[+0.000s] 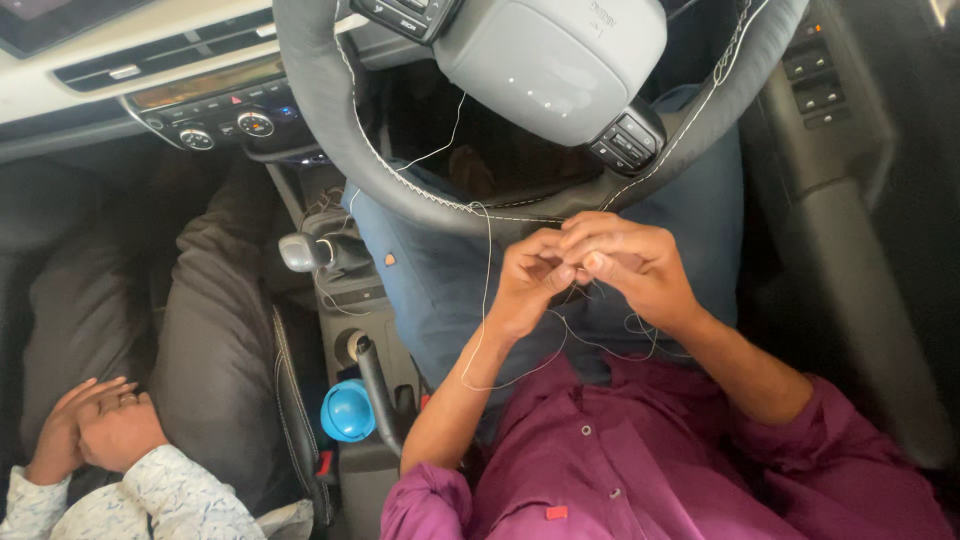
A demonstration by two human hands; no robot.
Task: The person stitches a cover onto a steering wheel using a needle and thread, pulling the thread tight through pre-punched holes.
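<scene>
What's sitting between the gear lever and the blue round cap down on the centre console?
In the head view, between the gear lever and the blue cap lies a round cup holder opening and the black handbrake lever.

Dark screen corner sits top left above dash vents, a slim amber-lit display strip runs below it over the knobs, and a small red rectangular tag sits at btm centre on the purple shirt.

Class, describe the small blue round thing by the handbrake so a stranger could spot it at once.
Start at the steering wheel and go down past the gear lever to the centre console. Left of the black handbrake lever sits a round blue cap. It is the only bright blue thing among black and grey parts.
</scene>
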